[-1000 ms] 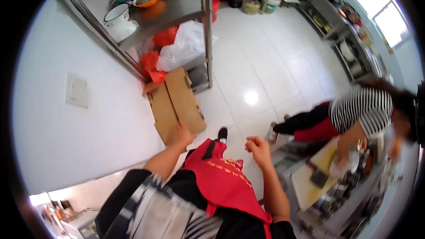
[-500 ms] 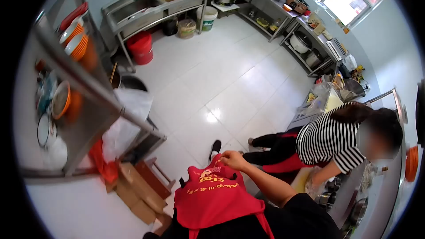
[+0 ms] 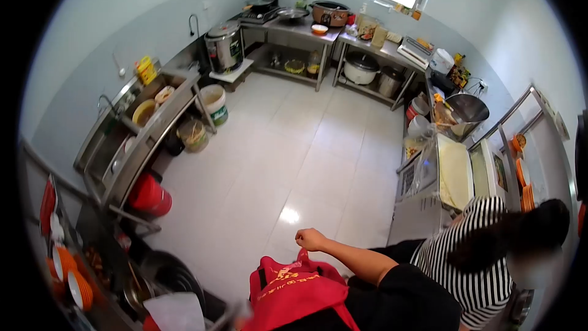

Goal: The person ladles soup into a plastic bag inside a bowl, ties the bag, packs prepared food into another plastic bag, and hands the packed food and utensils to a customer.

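My right hand (image 3: 311, 239) is held out in front of my body, its fingers curled closed with nothing visible in them. Just below it rises the upper edge of the red apron (image 3: 294, 291) with yellow lettering that I wear. A blurred skin-coloured patch at the apron's left edge, low in the view, seems to be my left hand (image 3: 244, 314); its fingers cannot be made out. Close on my right stands another person in a striped shirt (image 3: 471, 263), turned toward the counter side, their hands mostly hidden.
Tiled floor (image 3: 288, 153) stretches ahead. Along the left run a steel sink (image 3: 162, 101), a red bucket (image 3: 150, 195) and a shelf with orange bowls (image 3: 79, 289). Steel tables at the back hold a brown cooker (image 3: 329, 13). A white chest with a yellowish top (image 3: 453, 171) and a wok (image 3: 467, 110) line the right.
My view has swung right and lifted, bringing the back tables and window nearer the middle. My right hand has lowered slightly in the view. The other person's arm has dropped out of sight.
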Tool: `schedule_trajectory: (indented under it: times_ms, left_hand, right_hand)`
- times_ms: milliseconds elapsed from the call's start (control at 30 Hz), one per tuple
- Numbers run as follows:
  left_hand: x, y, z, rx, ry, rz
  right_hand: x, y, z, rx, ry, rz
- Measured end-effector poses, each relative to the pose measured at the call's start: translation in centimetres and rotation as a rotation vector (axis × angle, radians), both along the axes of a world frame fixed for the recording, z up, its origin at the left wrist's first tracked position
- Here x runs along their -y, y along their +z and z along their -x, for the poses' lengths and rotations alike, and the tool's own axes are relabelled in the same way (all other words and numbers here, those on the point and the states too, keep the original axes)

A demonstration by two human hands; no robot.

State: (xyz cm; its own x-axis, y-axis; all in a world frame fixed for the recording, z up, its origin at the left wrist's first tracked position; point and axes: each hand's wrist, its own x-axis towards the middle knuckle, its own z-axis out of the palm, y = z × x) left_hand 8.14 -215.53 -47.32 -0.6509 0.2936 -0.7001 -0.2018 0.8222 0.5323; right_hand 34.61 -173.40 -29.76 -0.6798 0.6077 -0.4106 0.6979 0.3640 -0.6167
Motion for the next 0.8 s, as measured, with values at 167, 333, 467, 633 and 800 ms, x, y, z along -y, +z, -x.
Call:
schedule_trajectory:
  times_ms: [167, 333, 467, 633, 800]
  left_hand:
    - [-16.3, -4.3, 10.2, 0.387, 0.096, -0.151]
    - [-37.8, -4.3, 22.5, -0.182, -0.47, -0.064]
    - [-54.3, -2.9, 30.7, -0.577, -1.727, 0.084]
    - [-78.8, -3.5, 35.9, -0.285, -0.928, -0.354]
    - [-101.1, -5.1, 31.7, -0.352, -0.84, -0.467]
  right_hand:
    - [-13.8, 0.1, 0.7, -0.114, -0.282, 0.111]
    - [-22.4, -7.4, -6.9, 0.069, -0.881, 0.282]
    - [-20.9, -13.3, -16.5, 0.507, -1.115, 0.619]
    - [-20.3, -15.8, -16.3, 0.864, -0.547, 0.311]
    - [-29.8, -11.2, -5.3, 0.426, -1.438, 0.532]
